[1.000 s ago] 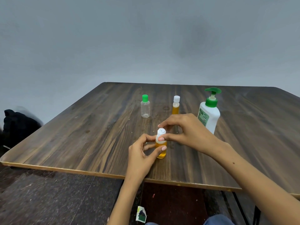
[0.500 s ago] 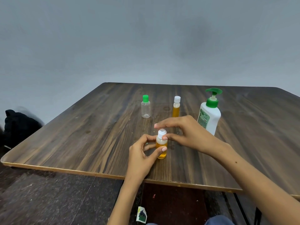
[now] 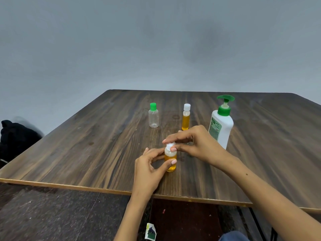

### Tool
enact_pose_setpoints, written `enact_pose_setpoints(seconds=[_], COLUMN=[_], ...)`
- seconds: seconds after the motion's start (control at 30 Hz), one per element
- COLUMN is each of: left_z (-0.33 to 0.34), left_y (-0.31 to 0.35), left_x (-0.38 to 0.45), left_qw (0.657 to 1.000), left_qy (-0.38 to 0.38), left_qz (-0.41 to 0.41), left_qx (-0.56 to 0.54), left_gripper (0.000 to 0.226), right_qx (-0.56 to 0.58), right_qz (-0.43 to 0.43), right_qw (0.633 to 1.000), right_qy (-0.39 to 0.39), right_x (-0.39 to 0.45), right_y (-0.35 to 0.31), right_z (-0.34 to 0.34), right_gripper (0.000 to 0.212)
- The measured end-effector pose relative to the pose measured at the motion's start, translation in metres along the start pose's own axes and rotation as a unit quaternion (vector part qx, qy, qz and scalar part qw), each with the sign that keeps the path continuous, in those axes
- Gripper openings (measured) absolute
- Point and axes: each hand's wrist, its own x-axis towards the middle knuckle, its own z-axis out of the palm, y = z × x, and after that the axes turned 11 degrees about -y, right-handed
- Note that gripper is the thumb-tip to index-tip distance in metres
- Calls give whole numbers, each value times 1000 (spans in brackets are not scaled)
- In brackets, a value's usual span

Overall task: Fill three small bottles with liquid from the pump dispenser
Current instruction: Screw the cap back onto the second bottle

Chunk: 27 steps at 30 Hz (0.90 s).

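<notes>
1. While nothing here shows pumping underway, progress reads from the bottles: the green-capped bottle (image 3: 153, 117), towards the far edge of the surface (image 3: 73, 153) and left of the others, is clear and looks empty, cap on. Judged not yet filled.
2. left hand (image 3: 149, 168), by the near edge, curls thumb and fingers round the body of the near bottle (image 3: 170, 160) and steadies it upright on the surface.
3. near bottle holds amber liquid to roughly its shoulder, so its fill looks done. Its white cap (image 3: 169, 146) sits on the neck; can't tell if it is fully tight.
4. slim bottle (image 3: 186, 117), behind the near bottle towards the far edge, has amber liquid to well up its body and a white cap on. Judged filled and closed.
5. right hand (image 3: 194, 145) reaches in from the right, index finger and thumb pinching the white cap from above. Looks like capping.
6. pump dispenser (image 3: 221, 124), white with a green pump head, stands upright near the right hand's knuckles, untouched by either hand.
7. Tally, as a judgement: two of three filled, one being closed; green-capped bottle left to uncap, fill, recap.
</notes>
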Motion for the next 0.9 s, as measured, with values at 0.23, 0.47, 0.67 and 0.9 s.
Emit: enact_pose_setpoints(seconds=[0.23, 0.47, 0.67, 0.9], left_z=[2, 2, 3, 4], left_y=[3, 4, 3, 6], left_x=[2, 2, 3, 3], left_qw=[1000, 1000, 1000, 1000], left_qy=[9, 9, 15, 20], left_qz=[-2, -8, -13, -6], left_qx=[8, -9, -6, 1], left_gripper=[29, 30, 31, 33], right_qx=[46, 37, 58, 70], right_qz=[30, 36, 32, 28], right_qw=[997, 998, 997, 993], right_qy=[46, 37, 27, 92], right_x=[-3, -2, -3, -3], right_y=[-1, -2, 1, 2], right_z=[7, 7, 4, 14], right_gripper=[25, 26, 25, 23])
